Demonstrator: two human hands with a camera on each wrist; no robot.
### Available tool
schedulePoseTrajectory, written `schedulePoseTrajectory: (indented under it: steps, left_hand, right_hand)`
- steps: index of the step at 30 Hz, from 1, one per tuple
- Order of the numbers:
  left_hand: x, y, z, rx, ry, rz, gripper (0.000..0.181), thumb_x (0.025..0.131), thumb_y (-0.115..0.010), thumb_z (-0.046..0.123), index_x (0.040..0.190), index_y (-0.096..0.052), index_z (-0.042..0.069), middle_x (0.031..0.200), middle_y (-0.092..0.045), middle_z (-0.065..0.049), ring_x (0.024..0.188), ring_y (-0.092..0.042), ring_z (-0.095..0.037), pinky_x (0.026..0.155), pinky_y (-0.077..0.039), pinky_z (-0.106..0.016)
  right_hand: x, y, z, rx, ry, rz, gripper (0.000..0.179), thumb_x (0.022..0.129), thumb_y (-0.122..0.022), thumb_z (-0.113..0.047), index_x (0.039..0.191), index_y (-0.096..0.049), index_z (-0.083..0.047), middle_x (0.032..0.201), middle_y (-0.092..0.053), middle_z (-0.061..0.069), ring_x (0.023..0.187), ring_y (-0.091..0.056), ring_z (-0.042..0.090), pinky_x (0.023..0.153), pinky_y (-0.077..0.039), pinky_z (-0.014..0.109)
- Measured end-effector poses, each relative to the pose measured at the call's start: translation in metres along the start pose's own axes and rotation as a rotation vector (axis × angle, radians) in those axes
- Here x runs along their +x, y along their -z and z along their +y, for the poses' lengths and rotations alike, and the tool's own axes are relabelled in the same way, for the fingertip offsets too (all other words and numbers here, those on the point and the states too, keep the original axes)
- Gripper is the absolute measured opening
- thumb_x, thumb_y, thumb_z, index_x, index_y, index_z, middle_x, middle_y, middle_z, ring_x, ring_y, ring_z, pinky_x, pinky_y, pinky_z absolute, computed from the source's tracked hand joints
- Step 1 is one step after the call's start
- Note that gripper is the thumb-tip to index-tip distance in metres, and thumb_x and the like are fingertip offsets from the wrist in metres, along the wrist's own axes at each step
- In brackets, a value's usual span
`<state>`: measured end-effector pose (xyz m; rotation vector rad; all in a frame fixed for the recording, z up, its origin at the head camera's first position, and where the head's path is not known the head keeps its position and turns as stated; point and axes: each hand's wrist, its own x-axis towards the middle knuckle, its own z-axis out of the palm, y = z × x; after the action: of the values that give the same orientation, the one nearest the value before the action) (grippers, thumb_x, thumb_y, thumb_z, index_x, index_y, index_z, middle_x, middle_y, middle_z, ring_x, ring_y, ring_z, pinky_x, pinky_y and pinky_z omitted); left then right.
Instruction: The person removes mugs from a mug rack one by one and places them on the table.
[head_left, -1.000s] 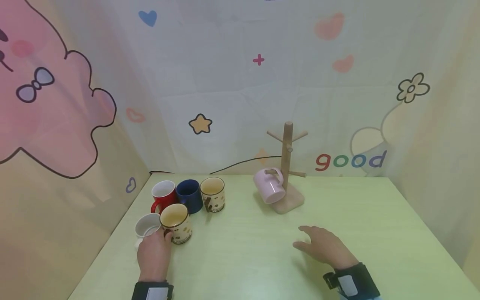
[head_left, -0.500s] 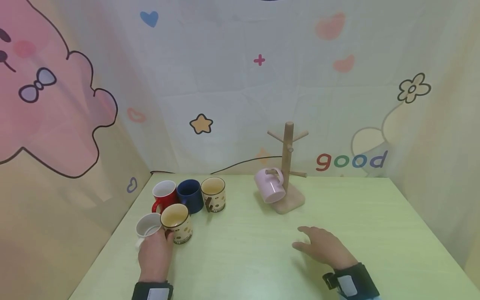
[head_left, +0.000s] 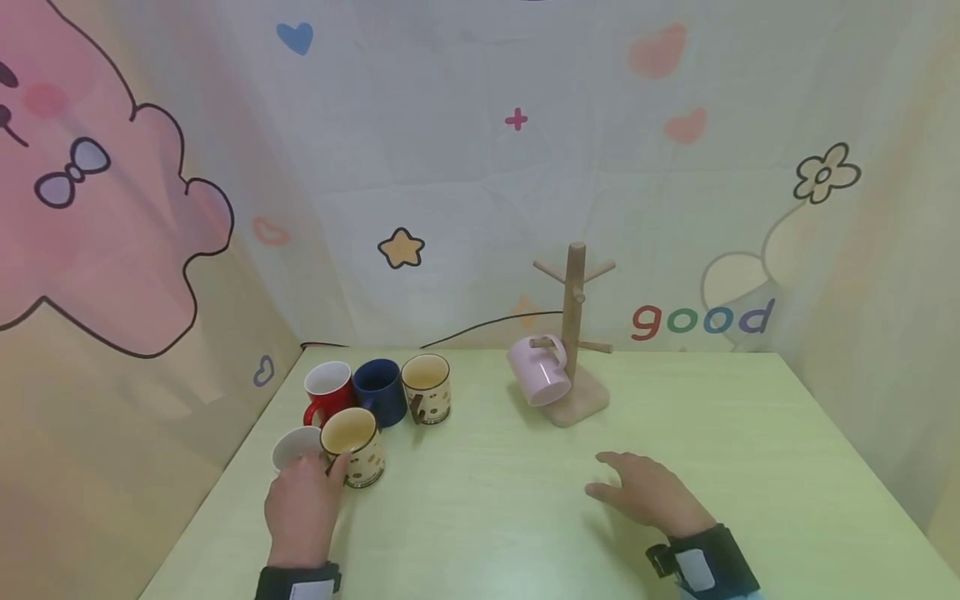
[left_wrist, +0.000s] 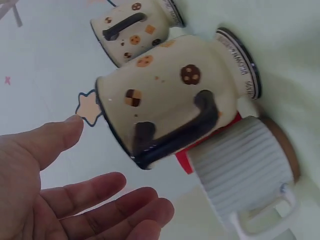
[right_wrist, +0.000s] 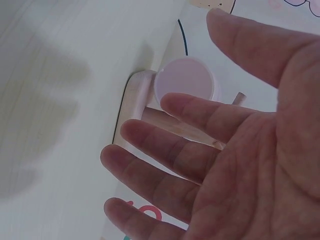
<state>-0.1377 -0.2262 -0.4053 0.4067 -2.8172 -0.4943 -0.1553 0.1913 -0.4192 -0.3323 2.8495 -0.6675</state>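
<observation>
My left hand (head_left: 302,504) is over the near side of a cream mug (head_left: 366,460) with a cookie print and dark rim. In the left wrist view its fingers are spread apart, just off that mug's dark handle (left_wrist: 175,135), with nothing between them. A white ribbed mug (left_wrist: 245,165) stands beside the cream one, partly hidden by this hand in the head view. My right hand (head_left: 652,493) hovers over the table with fingers extended, holding nothing. Beyond it, a pink mug (head_left: 540,379) hangs tilted from a low peg of the wooden mug tree (head_left: 574,287).
Behind the near mugs, a red mug (head_left: 337,398), a blue mug (head_left: 381,396) and a second cream mug (head_left: 433,400) stand in a row. A printed curtain (head_left: 465,167) closes off the back of the pale table (head_left: 487,517).
My left hand has drawn back from the cream mug's handle and lifted slightly, covering more of the white mug. The mugs and my right hand have stayed put.
</observation>
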Motion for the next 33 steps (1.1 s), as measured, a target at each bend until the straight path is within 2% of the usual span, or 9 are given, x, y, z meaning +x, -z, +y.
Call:
schedulePoseTrajectory:
  steps: [4,8,10,13,16,23,28,33]
  left_hand:
    - [-0.001,0.005,0.011,-0.002,-0.025,-0.008,0.044,0.092,-0.072,0.030,0.105,-0.062,-0.010,0.085,-0.066,-0.025,0.070,-0.063,-0.038,0.071,-0.055,-0.056]
    - [-0.001,0.002,0.026,-0.018,-0.061,-0.033,0.047,0.092,-0.072,0.034,0.109,-0.063,-0.009,0.090,-0.066,-0.024,0.077,-0.065,-0.038,0.072,-0.056,-0.053]
    - [-0.001,-0.002,0.034,-0.013,-0.105,-0.034,0.047,0.091,-0.073,0.036,0.107,-0.065,-0.007,0.087,-0.066,-0.021,0.072,-0.064,-0.034,0.067,-0.056,-0.048]
    - [0.001,-0.011,0.046,0.013,-0.190,-0.019,0.046,0.090,-0.073,0.039,0.107,-0.067,-0.003,0.089,-0.067,-0.019,0.070,-0.064,-0.032,0.063,-0.056,-0.047]
    - [0.004,-0.018,0.058,0.037,-0.260,-0.011,0.047,0.089,-0.073,0.041,0.111,-0.069,-0.001,0.097,-0.068,-0.019,0.074,-0.065,-0.031,0.063,-0.056,-0.047]
    - [0.012,-0.029,0.090,0.040,-0.378,-0.034,0.049,0.089,-0.072,0.044,0.113,-0.069,0.002,0.098,-0.066,-0.017,0.075,-0.063,-0.029,0.062,-0.056,-0.043]
    - [0.020,-0.037,0.115,0.028,-0.458,-0.030,0.046,0.089,-0.073,0.044,0.111,-0.071,0.004,0.097,-0.068,-0.014,0.077,-0.066,-0.029,0.063,-0.056,-0.045]
    - [0.034,-0.045,0.142,0.092,-0.514,-0.033,0.047,0.091,-0.068,0.049,0.109,-0.069,0.006,0.094,-0.067,-0.011,0.073,-0.066,-0.025,0.056,-0.053,-0.040]
  right_hand:
    - [-0.001,0.000,0.000,0.004,-0.004,0.000,0.058,0.092,-0.067,-0.040,0.132,-0.059,0.000,0.125,-0.063,0.022,0.119,-0.055,0.043,0.097,-0.042,0.061]
    - [0.000,-0.001,0.001,-0.001,-0.006,0.000,0.056,0.093,-0.067,-0.039,0.132,-0.059,0.000,0.124,-0.064,0.022,0.119,-0.056,0.044,0.097,-0.042,0.060]
    - [0.000,-0.001,0.002,-0.005,-0.010,-0.002,0.056,0.093,-0.067,-0.039,0.132,-0.059,0.000,0.124,-0.064,0.023,0.119,-0.056,0.044,0.097,-0.042,0.060]
    - [0.002,-0.001,0.003,-0.014,-0.025,-0.008,0.057,0.093,-0.066,-0.041,0.133,-0.059,-0.001,0.124,-0.063,0.022,0.120,-0.055,0.044,0.097,-0.042,0.061]
    - [0.004,0.000,0.004,-0.020,-0.035,-0.013,0.058,0.093,-0.066,-0.042,0.133,-0.059,-0.002,0.125,-0.063,0.022,0.121,-0.055,0.044,0.098,-0.041,0.061]
    - [0.009,0.003,0.008,-0.039,-0.042,-0.014,0.058,0.093,-0.067,-0.042,0.133,-0.059,-0.001,0.124,-0.063,0.022,0.119,-0.056,0.044,0.097,-0.042,0.061]
    - [0.017,0.007,0.012,-0.077,-0.021,0.013,0.057,0.093,-0.067,-0.040,0.132,-0.058,0.001,0.124,-0.063,0.024,0.118,-0.057,0.044,0.096,-0.043,0.061]
    - [0.027,0.018,0.015,-0.113,-0.007,0.073,0.058,0.093,-0.067,-0.039,0.132,-0.057,0.003,0.124,-0.062,0.026,0.117,-0.057,0.046,0.094,-0.045,0.061]
